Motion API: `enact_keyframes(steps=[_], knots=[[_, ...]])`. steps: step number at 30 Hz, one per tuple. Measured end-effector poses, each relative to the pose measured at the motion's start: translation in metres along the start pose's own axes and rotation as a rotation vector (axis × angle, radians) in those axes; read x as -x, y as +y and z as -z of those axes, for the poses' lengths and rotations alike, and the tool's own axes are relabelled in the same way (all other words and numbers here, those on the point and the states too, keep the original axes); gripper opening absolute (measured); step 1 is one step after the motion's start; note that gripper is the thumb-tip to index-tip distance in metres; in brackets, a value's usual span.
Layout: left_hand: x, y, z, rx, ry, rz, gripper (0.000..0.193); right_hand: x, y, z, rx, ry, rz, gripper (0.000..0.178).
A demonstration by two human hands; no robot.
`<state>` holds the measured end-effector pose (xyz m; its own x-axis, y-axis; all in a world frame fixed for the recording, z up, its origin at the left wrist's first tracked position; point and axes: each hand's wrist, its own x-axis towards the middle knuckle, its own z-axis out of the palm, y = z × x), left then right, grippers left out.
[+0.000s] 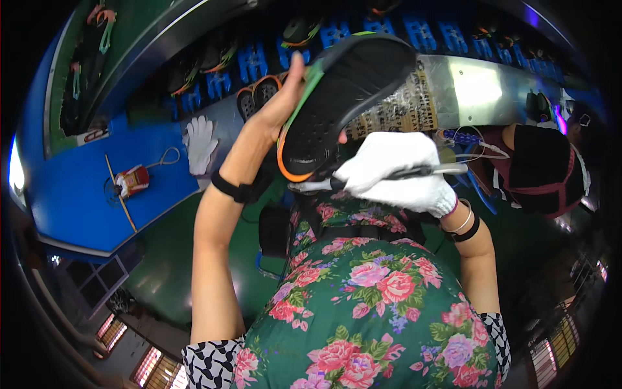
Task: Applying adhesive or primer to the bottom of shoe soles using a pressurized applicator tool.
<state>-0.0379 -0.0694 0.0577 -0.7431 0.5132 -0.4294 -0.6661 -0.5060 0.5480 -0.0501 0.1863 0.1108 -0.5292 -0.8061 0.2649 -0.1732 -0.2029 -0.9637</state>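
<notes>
Sole (353,94) in hand (281,105), table (71,188), green floor (162,275)

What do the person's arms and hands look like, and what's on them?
The left hand is bare, with a black band near the wrist. The right hand wears a white glove with a purplish edge. Past that come a thin, pale bangle and another black band. Both sleeves have a black-and-white pattern.
</notes>
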Motion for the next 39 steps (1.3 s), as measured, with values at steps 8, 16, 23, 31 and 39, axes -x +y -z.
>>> enact_keyframes(steps=[8, 16, 23, 31, 39], knots=[[0.008, -0.082, 0.004, 0.457, -0.044, -0.411, 0.055, -0.006, -0.003, 0.015, 0.281, 0.415, 0.095, 0.022], [0.03, -0.105, 0.0, 0.593, 0.04, -0.345, 0.06, 0.0, 0.0, 0.007, 0.462, 0.26, 0.288, 0.026], [0.03, -0.102, -0.013, 0.875, -0.38, -0.391, 0.076, 0.003, -0.02, 0.0, 0.556, 0.42, 0.28, 0.023], [-0.002, -0.085, -0.073, 0.606, -0.036, -0.503, 0.1, -0.018, -0.036, 0.003, 0.669, 0.43, 0.308, 0.025], [-0.005, -0.111, -0.052, 0.518, 0.087, -0.441, 0.086, -0.025, -0.032, -0.024, 0.842, 0.332, 0.327, 0.03]])
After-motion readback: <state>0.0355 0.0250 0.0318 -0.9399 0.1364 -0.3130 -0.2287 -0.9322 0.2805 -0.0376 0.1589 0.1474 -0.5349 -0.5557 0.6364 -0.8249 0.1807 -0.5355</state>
